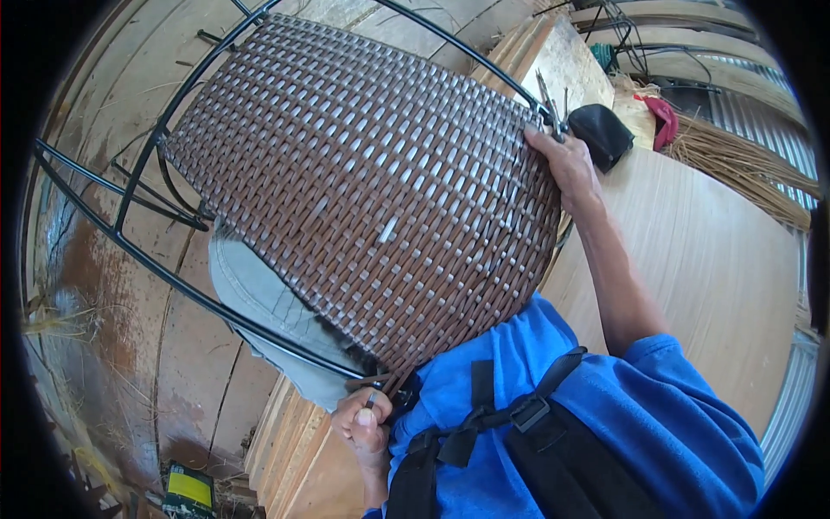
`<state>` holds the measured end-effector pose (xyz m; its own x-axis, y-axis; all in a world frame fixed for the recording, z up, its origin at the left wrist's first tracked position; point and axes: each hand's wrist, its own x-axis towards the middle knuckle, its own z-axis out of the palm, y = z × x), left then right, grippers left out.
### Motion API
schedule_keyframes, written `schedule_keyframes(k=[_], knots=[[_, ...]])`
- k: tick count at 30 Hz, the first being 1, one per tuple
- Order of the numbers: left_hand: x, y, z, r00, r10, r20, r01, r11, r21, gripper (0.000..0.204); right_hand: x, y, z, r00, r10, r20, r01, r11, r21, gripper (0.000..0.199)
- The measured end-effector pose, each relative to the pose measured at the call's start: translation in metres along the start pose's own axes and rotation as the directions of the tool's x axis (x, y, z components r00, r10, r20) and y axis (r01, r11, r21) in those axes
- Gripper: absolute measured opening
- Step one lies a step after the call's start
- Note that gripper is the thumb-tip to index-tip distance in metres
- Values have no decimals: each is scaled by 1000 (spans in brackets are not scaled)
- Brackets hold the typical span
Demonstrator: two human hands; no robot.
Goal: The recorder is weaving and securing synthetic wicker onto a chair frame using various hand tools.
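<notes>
A brown woven panel (372, 190) of flat synthetic strands, on a black metal chair frame (177, 290), lies tilted across my lap. My right hand (566, 169) grips its far right corner, thumb on the weave and fingers partly hidden behind the edge. Beside these fingers, a slim dark metal tool (546, 99) points upward; whether I hold it is unclear. My left hand (361, 426) is closed in a fist by the panel's near corner. A small dark, metal-looking tip pokes out of this fist, next to loose brown strand ends (398, 381).
Stacked wooden boards (683, 251) lie under and right of me. A black pouch (601, 137), a red cloth (663, 123) and a bundle of thin sticks (743, 169) rest at the far right. A green-yellow package (188, 491) stands on the plank floor (194, 381).
</notes>
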<state>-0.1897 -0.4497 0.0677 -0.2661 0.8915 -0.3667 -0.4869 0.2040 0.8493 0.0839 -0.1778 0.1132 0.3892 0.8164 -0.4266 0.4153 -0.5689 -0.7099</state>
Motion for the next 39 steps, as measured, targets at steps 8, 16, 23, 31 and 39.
schedule_keyframes(k=[8, 16, 23, 31, 39], knots=[[-8, -10, -11, 999, 37, -34, -34, 997, 69, 45, 7, 12, -8, 984, 53, 168, -111, 925, 364, 29], [4, 21, -11, 988, -39, 151, 0, 969, 249, 44, -1, 0, -7, 985, 74, 158, -107, 970, 216, 16], [0, 13, -23, 997, -9, 73, -6, 980, 201, 40, 3, 20, -12, 964, -40, 263, -83, 894, 440, 29], [2, 32, -8, 994, -112, 19, 99, 936, 337, 46, 4, 51, -28, 914, -3, 406, -273, 736, 620, 29], [10, 53, 5, 966, -244, -87, 255, 838, 482, 49, 21, 55, -18, 908, -87, 411, -239, 698, 675, 34]])
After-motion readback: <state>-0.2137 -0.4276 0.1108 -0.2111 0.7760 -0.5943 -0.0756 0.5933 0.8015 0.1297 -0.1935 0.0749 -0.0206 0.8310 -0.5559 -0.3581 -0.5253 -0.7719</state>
